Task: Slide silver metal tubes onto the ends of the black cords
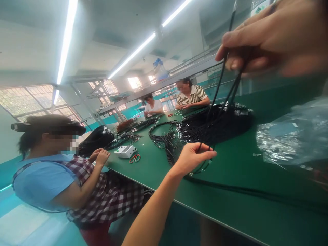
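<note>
My right hand is raised at the upper right, its fingers closed on several thin black cords. These cords hang down to my left hand, which pinches them between thumb and fingers low over the green table. Small shiny metal ends dangle just under my left hand. Behind the held cords lies a big heap of black cords with silvery ends. A strand of black cords stretches across the table in front of me.
To the right rests a clear plastic bag of small shiny metal parts. On the left are a white box and a red-handled tool. A person in checked clothing sits at the left edge; two others sit at the far end.
</note>
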`<act>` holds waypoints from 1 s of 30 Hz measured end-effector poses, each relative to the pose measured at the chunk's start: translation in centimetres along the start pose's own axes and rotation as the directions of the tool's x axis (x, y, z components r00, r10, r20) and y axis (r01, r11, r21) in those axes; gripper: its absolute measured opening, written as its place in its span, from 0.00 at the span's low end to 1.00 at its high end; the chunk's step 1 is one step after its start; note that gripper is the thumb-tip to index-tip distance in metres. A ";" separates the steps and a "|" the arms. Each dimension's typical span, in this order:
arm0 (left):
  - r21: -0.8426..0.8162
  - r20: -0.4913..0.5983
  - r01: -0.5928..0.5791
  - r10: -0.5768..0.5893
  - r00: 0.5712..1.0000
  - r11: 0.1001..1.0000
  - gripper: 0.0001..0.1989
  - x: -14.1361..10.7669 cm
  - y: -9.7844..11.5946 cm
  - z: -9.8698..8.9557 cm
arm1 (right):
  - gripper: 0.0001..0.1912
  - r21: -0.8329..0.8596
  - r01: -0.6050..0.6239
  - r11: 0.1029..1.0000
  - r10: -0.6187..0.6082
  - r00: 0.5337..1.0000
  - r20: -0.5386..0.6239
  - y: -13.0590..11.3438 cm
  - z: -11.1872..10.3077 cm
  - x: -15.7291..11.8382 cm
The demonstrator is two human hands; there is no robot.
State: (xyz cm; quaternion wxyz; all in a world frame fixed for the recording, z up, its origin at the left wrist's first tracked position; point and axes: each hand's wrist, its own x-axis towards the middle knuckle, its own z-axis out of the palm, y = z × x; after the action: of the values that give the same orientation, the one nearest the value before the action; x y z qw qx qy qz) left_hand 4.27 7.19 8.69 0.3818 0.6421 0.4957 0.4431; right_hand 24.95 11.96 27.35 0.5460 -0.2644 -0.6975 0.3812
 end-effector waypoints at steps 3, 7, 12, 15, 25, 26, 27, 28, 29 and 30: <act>0.115 -0.116 -0.062 0.075 0.990 0.991 0.13 0.0 0.0 -0.9 | 0.10 -0.116 0.031 0.993 -0.036 0.998 -0.042 0.6 -1.3 0.2; 0.148 -0.072 -0.061 0.072 0.995 0.987 0.13 -0.3 0.3 -1.5 | 0.10 -0.140 -0.010 0.990 -0.001 0.997 -0.077 1.1 -2.0 0.1; 0.141 0.117 -0.031 0.015 0.993 0.990 0.17 -0.3 0.3 -0.9 | 0.10 -0.125 0.055 0.991 -0.061 0.997 -0.040 1.2 -1.8 0.2; 0.193 0.211 0.041 -0.083 0.974 0.980 0.21 -0.3 0.3 -0.7 | 0.10 -0.088 0.081 0.993 -0.082 0.997 -0.006 1.4 -1.8 0.2; 0.192 0.089 0.067 -0.085 0.992 0.979 0.13 -0.1 0.5 -1.5 | 0.12 -0.079 0.033 0.996 -0.034 0.999 -0.004 1.0 -1.2 -1.1; 0.185 0.057 0.053 -0.065 0.996 0.981 0.12 0.0 0.7 -1.7 | 0.14 -0.110 -0.001 0.994 0.006 0.999 0.042 1.3 -1.1 -1.2; 0.176 0.031 0.040 -0.046 0.998 0.984 0.11 0.0 0.8 -1.9 | 0.17 -0.146 -0.040 0.989 0.055 0.993 0.105 1.8 -1.0 -1.4; 0.164 0.011 0.027 -0.029 1.000 0.986 0.11 0.1 1.0 -2.1 | 0.20 -0.182 -0.080 0.980 0.113 0.978 0.174 2.7 -0.8 -1.6; 0.152 -0.004 0.018 -0.017 1.000 0.988 0.11 0.1 1.2 -2.2 | 0.23 -0.210 -0.119 0.971 0.172 0.952 0.255 3.9 -0.6 -1.9; 0.141 -0.015 0.014 -0.012 1.000 0.990 0.12 0.2 1.4 -2.4 | 0.28 -0.207 -0.139 0.968 0.202 0.924 0.323 5.5 -0.2 -2.3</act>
State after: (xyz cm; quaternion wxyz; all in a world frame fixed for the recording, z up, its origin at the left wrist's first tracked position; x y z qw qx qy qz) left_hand 2.40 7.22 10.77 0.3345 0.6612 0.5327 0.4090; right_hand 25.50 13.34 21.60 0.3551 -0.3023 -0.7875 0.4030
